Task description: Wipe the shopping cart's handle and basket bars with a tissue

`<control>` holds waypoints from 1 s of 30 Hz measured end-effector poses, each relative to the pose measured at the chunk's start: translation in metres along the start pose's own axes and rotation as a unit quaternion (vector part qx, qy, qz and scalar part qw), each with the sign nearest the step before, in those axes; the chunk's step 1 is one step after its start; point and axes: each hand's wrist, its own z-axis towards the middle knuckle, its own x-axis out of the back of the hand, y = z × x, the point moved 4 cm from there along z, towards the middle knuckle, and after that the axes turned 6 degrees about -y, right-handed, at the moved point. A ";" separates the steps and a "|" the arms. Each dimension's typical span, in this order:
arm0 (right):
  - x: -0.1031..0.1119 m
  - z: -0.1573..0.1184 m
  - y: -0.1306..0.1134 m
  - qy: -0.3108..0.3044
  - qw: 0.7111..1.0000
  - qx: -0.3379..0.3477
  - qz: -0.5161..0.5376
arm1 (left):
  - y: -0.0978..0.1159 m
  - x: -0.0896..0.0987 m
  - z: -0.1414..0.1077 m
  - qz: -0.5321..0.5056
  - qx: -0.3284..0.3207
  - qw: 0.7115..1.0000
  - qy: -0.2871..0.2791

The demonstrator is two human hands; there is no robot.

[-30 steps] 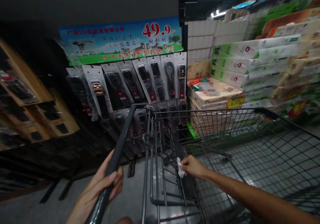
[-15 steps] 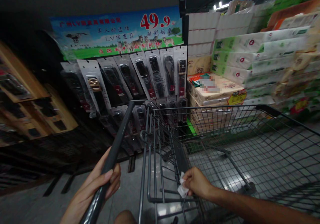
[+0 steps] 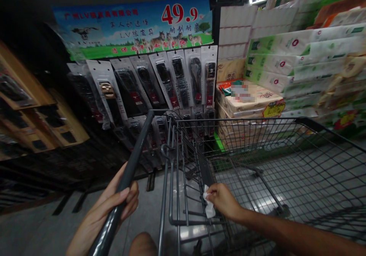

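A dark grey shopping cart (image 3: 243, 120) of wire mesh fills the lower half of the view. My left hand (image 3: 114, 206) is wrapped round its handle (image 3: 134, 153), thumb on top. My right hand (image 3: 224, 200) reaches in from the right, over the child-seat end of the basket, and pinches a crumpled white tissue (image 3: 210, 206). The tissue hangs against or just above a dark panel (image 3: 206, 168) and the wires beside it; I cannot tell whether it touches them. Part of the tissue is hidden by my fingers.
Packaged belts (image 3: 178, 77) hang in rows under a blue and green price sign (image 3: 134, 27). Boxed goods (image 3: 63, 126) stand at the left. Stacks of tissue packs (image 3: 271, 58) rise beyond the cart at the right, with a yellow price tag (image 3: 273, 108).
My right hand has moved slightly up and left with the tissue, which now hangs more stretched out. My left hand keeps its hold on the handle. The view has shifted slightly.
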 end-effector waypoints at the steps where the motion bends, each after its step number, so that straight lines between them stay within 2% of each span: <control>1: 0.001 0.002 0.000 0.007 1.000 -0.007 0.006 | 0.000 0.000 0.001 0.005 -0.003 1.000 0.000; 8: 0.011 0.019 -0.005 0.049 0.996 -0.027 0.066 | -0.001 -0.002 0.002 -0.001 -0.019 1.000 -0.004; 11: 0.009 0.026 -0.004 0.006 0.996 -0.042 0.077 | -0.002 -0.001 0.001 -0.011 -0.019 1.000 -0.004; 14: 0.008 0.028 -0.003 -0.033 0.998 0.011 0.059 | -0.001 -0.001 -0.001 -0.009 -0.019 1.000 -0.013; 17: 0.009 0.026 -0.003 -0.055 0.996 0.051 0.046 | -0.001 -0.001 -0.001 -0.005 -0.022 1.000 -0.005; 24: 0.015 0.017 -0.007 -0.080 0.994 0.052 -0.046 | -0.001 -0.001 0.000 -0.002 -0.021 1.000 0.004; 27: 0.016 0.013 -0.007 -0.168 0.985 -0.009 -0.037 | -0.002 0.001 -0.001 -0.004 -0.016 1.000 0.005; 30: 0.022 0.011 -0.013 -0.255 0.965 -0.059 0.021 | -0.002 0.001 -0.001 -0.008 -0.014 1.000 0.006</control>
